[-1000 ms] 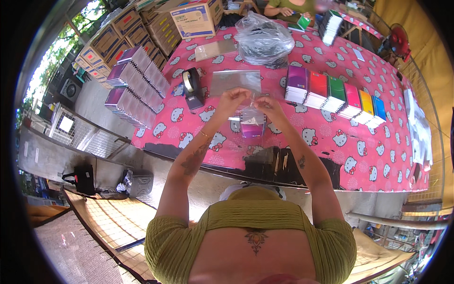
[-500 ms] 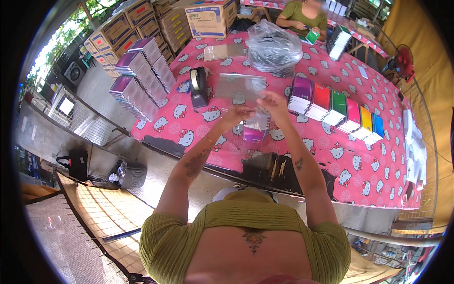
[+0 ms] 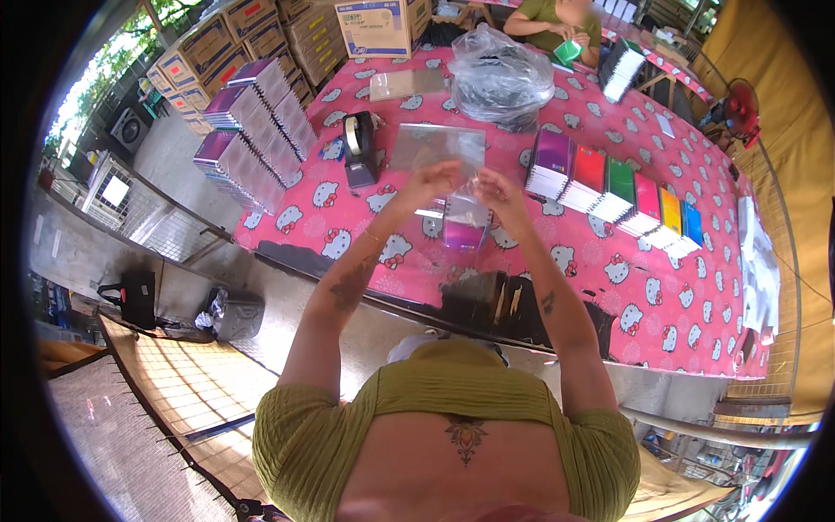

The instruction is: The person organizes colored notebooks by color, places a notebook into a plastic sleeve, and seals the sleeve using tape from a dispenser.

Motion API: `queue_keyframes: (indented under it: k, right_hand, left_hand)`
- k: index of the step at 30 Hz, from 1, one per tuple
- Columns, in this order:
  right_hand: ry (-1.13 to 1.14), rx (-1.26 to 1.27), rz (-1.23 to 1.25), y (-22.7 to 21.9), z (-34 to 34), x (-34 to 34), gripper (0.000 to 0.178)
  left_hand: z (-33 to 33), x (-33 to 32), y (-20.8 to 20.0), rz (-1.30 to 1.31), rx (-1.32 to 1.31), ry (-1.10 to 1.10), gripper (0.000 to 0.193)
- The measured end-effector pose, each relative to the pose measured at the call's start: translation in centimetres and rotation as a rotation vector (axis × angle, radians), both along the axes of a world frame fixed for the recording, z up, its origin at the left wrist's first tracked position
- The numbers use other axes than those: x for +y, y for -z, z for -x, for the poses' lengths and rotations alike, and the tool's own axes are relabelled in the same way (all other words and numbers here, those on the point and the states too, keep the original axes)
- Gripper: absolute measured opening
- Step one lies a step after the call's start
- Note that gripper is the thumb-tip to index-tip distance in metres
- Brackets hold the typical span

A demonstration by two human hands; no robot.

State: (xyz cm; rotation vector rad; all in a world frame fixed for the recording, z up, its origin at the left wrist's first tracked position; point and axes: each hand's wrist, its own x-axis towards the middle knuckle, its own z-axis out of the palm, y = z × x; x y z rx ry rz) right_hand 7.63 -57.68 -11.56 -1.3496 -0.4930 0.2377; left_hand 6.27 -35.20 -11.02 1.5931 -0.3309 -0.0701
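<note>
Notebook (image 3: 466,237): laid flat on the tabletop (image 3: 591,278), bodyward of the fingers and centred roughly below them
Long axis: pointed away from the body, roughly square to the front edge
Right hand (image 3: 501,191): held nearer, just beside the far right corner
Left hand (image 3: 430,184): held farther off, up and to the left
Fingers: right ones bent inward, left ones extended; whether anything is pinched cannot be told
Cover: purple at the near end, whitened farther up by clear film (image 3: 466,212)
</note>
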Motion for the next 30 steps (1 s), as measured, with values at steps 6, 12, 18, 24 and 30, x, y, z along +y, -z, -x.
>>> queue_keyframes:
  k: [6, 12, 18, 24, 30]
  right_hand:
    - [-0.191, -0.174, 0.381, -1.5, 1.3, -2.5, 0.062]
    - [0.191, -0.917, 0.617, 1.5, 4.0, -1.5, 0.042]
    - [0.279, -0.754, 0.575, 1.6, 5.2, -0.4, 0.031]
    - [0.391, -0.553, 0.448, 0.3, 5.8, 0.6, 0.045]
    - [0.512, -0.765, 0.738, -1.1, 5.5, 1.0, 0.051]
  left_hand:
    - [1.9, 0.8, 0.4, -0.303, -0.051, 0.095, 0.045]
    - [6.2, -0.6, -1.4, -0.778, -0.785, -0.05, 0.048]
    - [5.7, -1.7, -2.2, -0.632, -0.588, -0.035, 0.029]
    - [3.2, -3.4, -1.3, -0.602, -0.418, -0.213, 0.016]
    - [2.6, -4.6, -1.7, -0.998, -0.459, -0.263, 0.019]
